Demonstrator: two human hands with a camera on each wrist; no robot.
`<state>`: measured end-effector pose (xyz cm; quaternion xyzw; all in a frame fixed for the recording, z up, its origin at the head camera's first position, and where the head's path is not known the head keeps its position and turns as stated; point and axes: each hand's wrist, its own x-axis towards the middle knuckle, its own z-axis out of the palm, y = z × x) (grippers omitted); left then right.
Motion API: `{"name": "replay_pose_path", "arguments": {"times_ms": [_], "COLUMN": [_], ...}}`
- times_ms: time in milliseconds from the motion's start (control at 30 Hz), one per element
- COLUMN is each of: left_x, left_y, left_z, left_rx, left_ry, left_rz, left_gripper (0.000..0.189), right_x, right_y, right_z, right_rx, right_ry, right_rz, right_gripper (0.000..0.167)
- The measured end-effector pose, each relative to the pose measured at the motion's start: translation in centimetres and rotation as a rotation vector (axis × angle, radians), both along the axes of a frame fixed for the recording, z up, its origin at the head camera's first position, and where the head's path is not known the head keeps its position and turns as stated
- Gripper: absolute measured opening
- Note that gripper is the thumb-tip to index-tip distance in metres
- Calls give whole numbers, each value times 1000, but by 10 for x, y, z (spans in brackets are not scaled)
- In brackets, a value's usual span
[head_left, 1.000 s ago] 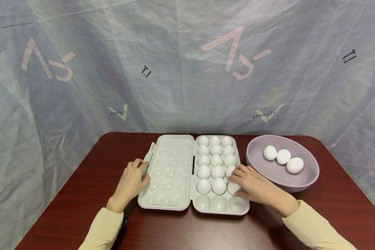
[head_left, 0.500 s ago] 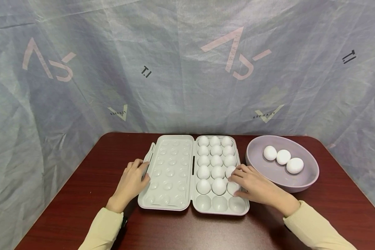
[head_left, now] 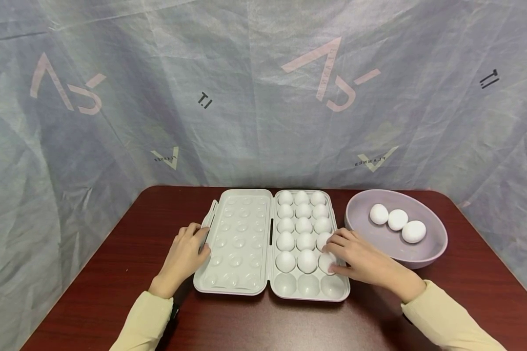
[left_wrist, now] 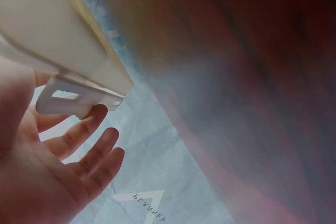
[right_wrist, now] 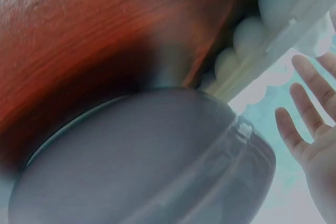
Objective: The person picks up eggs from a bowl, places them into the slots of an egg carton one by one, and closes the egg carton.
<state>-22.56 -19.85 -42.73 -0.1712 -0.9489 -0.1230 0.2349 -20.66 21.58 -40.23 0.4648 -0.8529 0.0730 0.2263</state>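
Note:
A white egg carton lies unfolded on the table, its lid (head_left: 229,251) to the left and its cupped tray (head_left: 309,284) to the right. White eggs sit in the back five rows of cups; the front row holds none. My right hand (head_left: 361,257) has thumb and fingertips about an egg (head_left: 323,263) in the right column, fifth row from the back, partly covering it. By the lid's left edge rests my left hand (head_left: 183,256), fingers relaxed. In the left wrist view a fingertip touches the slotted latch flap (left_wrist: 79,95).
A lilac bowl (head_left: 369,239) with three white eggs (head_left: 397,220) stands right of the carton, close to my right forearm. The dark red wooden table (head_left: 114,292) ends at the back before a hanging grey cloth (head_left: 263,146) with printed letters.
My right hand has shifted slightly to the right, its thumb and fingertips closer together, uncovering more of the egg. The left hand and the carton stay put.

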Motion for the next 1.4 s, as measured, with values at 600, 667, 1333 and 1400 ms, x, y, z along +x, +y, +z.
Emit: {"name": "replay_pose_path", "arguments": {"times_ms": [600,667,1333,1400], "left_x": [-1,-1,-2,-1], "left_y": [0,0,0,0], "left_z": [0,0,-2,-2], "left_rx": [6,4,1,3], "left_ry": [-4,-6,-4,-7], "left_rz": [0,2,4,4], "left_gripper": [35,35,35,35], "right_x": [-11,-15,-45,-47], "right_y": [33,40,101,105], "right_z": [31,32,16,15], "right_rx": [-79,-84,-102,-87], "right_ry": [47,53,11,-16], "right_rz": [-125,-134,-296,-320], "right_gripper": [24,26,27,26]}}
